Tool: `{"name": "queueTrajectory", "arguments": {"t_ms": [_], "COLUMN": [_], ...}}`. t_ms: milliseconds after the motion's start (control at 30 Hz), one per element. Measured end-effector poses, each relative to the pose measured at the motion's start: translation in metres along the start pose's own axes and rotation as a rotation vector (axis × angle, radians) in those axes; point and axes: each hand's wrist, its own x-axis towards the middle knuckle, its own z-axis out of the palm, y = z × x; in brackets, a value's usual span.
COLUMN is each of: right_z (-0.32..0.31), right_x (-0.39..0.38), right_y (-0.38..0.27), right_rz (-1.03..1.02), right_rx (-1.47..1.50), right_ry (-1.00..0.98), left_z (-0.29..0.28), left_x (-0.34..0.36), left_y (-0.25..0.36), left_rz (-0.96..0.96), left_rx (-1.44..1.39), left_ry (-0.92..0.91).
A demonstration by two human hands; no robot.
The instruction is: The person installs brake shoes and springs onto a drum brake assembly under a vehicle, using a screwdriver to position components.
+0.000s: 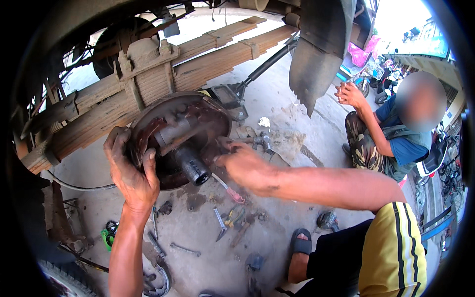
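A rusty round brake assembly with a dark cylindrical spindle poking toward me sits at the centre, below the vehicle's leaf springs. My left hand grips its left edge, fingers curled round the brake shoe and thumb on the front. On the right side, my right hand is blurred, its fingers bent at the assembly; what they hold is unclear. A red-handled tool is just below that hand, partly hidden.
A crouching person is at the right, hands raised. Several wrenches and parts lie on the concrete floor. A jack stands behind the assembly, a mudflap hangs above, and a tyre is at lower left.
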Motion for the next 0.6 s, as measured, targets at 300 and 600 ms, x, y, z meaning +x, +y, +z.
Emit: {"name": "queueTrajectory", "arguments": {"t_ms": [300, 600], "right_z": [-0.013, -0.027], "right_x": [0.011, 0.025], "right_y": [0.027, 0.026], "right_rz": [-0.179, -0.126], "right_rx": [0.349, 0.638], "right_ry": [-0.060, -0.130], "left_z": [-0.005, -0.007], "left_x": [-0.001, -0.013], "left_y": [0.005, -0.009], "left_rz": [-0.104, -0.100], "left_rx": [0.066, 0.126], "left_ry": [-0.106, -0.145]}}
